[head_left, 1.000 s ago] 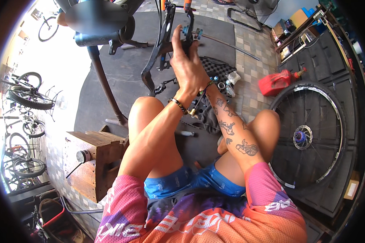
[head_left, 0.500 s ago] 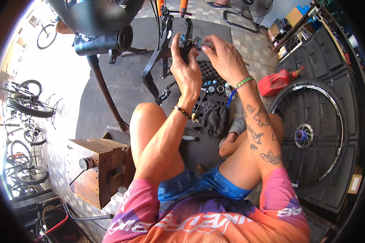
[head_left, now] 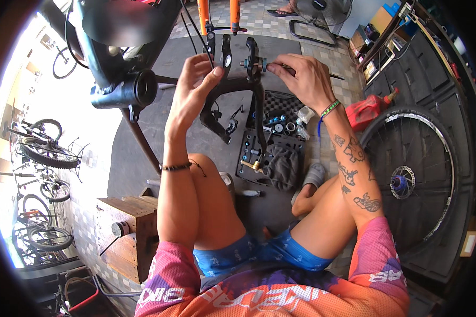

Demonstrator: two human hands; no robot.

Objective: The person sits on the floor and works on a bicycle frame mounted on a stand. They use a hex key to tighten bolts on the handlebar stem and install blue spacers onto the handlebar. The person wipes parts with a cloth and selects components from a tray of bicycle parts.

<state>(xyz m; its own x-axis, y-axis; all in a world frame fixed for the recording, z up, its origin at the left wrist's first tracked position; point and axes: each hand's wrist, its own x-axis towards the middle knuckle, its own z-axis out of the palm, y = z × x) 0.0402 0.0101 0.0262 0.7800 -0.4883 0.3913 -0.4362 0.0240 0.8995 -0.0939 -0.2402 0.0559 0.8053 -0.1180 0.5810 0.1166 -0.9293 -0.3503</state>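
A black bike swingarm (head_left: 259, 108) is in front of me, its upright arm fitted with a small press tool (head_left: 255, 64) that has teal and dark round pieces at a pivot. My right hand (head_left: 304, 79) pinches the end of this tool, and a thin dark rod sticks out beyond its far side. To the left, my left hand (head_left: 193, 87) is raised beside the swingarm's other arm (head_left: 226, 55), thumb apart from the partly bent fingers and nothing visible in it. Behind that hand hangs a dark bike frame (head_left: 124, 92) with a large round opening.
A toolbox with foam inserts (head_left: 248, 171) lies open on the dark mat, a grey cloth (head_left: 284, 168) across it. At the right are a wheel (head_left: 452, 174) and a red fuel can (head_left: 362, 112). A wooden crate (head_left: 135, 240) stands left; a fan (head_left: 322, 13) stands far off.
My left hand has come off the tool and moved left, its fingers loosening. The swingarm has swung right and turned, and my right hand has shifted slightly right and down with the tool.
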